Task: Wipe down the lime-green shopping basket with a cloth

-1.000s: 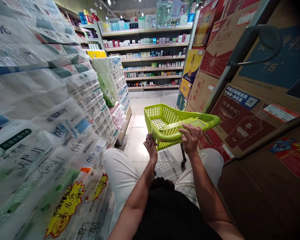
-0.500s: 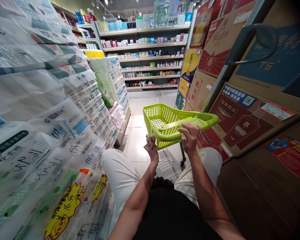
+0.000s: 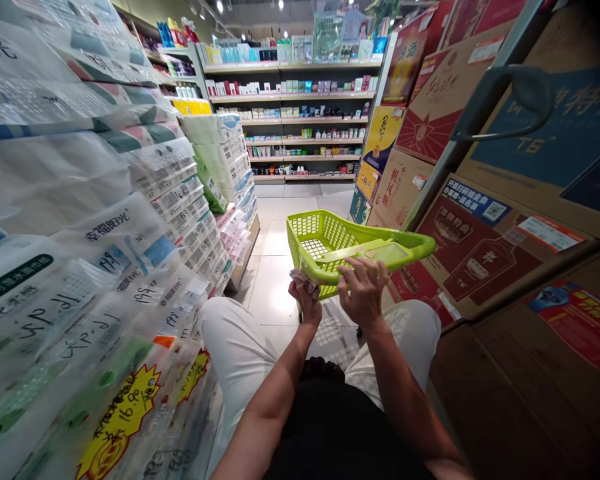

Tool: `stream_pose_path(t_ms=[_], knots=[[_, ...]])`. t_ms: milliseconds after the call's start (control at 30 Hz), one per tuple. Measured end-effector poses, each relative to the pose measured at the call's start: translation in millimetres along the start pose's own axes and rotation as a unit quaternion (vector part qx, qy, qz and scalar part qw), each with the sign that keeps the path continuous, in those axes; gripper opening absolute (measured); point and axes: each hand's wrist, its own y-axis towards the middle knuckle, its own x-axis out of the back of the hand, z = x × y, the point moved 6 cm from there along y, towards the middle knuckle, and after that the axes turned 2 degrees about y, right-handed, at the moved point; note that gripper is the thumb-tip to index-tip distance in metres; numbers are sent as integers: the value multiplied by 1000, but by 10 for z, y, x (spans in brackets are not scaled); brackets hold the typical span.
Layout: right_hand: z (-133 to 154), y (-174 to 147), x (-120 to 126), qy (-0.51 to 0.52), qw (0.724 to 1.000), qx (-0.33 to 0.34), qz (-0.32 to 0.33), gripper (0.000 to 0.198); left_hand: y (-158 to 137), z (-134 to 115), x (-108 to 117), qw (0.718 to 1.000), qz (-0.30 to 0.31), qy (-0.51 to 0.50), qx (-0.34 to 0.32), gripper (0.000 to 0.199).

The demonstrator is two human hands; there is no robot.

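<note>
A lime-green shopping cart (image 3: 337,230) with a perforated basket stands between my knees, its long handle loop pointing right. My left hand (image 3: 307,303) is closed on a crumpled, pale greyish-pink cloth (image 3: 303,280) and presses it to the basket's near left corner. My right hand (image 3: 364,293) grips the cart's near rim, fingers bent over the edge, to the right of the left hand. The fingertips of the left hand are partly hidden by the cloth.
Packs of tissue paper (image 3: 150,180) are piled along my left side. Stacked cardboard boxes (image 3: 485,247) and a metal post with a grey hook (image 3: 510,107) line the right. Shelves of small goods (image 3: 290,120) stand across the tiled floor (image 3: 273,267) ahead.
My right hand has slid left along the cart's rim, closer to my left hand. The cloth in my left hand shows more clearly. The view has tilted slightly upward.
</note>
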Motion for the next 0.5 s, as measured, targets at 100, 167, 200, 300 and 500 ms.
stream_pose_path(t_ms=[100, 167, 200, 300, 500], knots=[[245, 48, -103, 39, 998, 21, 47, 22, 43, -38, -56, 1000, 11, 11, -17, 48], [262, 69, -139, 43, 998, 14, 46, 20, 23, 48, 2, 999, 17, 37, 5, 47], [240, 72, -148, 44, 998, 13, 44, 20, 6, 99, 53, 998, 19, 49, 17, 43], [95, 65, -138, 52, 998, 19, 40, 22, -8, 160, 168, 997, 25, 53, 43, 28], [-361, 38, -44, 75, 997, -4, 10, 30, 73, -282, -182, 993, 108, -8, -51, 19]])
